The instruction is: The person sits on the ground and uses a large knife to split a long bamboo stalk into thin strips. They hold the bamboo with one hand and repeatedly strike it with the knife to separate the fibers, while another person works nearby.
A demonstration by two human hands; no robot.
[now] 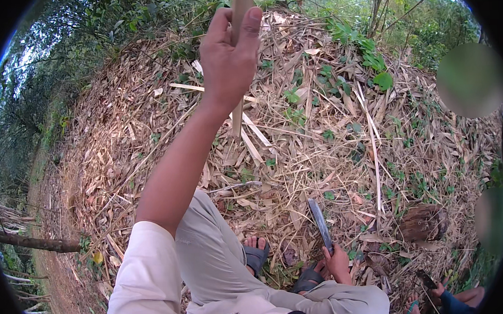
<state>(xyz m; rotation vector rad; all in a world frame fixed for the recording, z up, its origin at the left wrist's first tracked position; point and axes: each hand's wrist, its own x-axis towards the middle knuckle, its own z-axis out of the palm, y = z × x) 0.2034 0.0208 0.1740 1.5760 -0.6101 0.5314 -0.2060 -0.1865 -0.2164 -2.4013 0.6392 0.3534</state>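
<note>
1. A pale bamboo pole (238, 101) is gripped by the left hand (229, 56) at top centre of the frame, fingers and thumb wrapped tight around it. It's held roughly upright, running out of the top edge and down behind the wrist towards the leaf litter.

2. Handling guess: stiff and woody, fairly light for its length, with a dry smooth skin that could get slippery. Split edges are probably sharp, so a full wrap around the round part looks like the safe hold, which is pretty much where it's gripped now.

3. A machete (320, 224) is held in the right hand (338, 263) at lower centre-right, the hand closed on the handle, the dark blade pointing up and slightly left over the ground. Blade is likely heavy-ish and rigid; only the handle should be grabbed.

4. Pole and machete are well apart: pole up top, blade down near the sandalled feet (256, 253).

5. Ground is covered with dry bamboo leaves and splits (250, 137). Another person's hand (469, 296) shows at bottom right.
</note>
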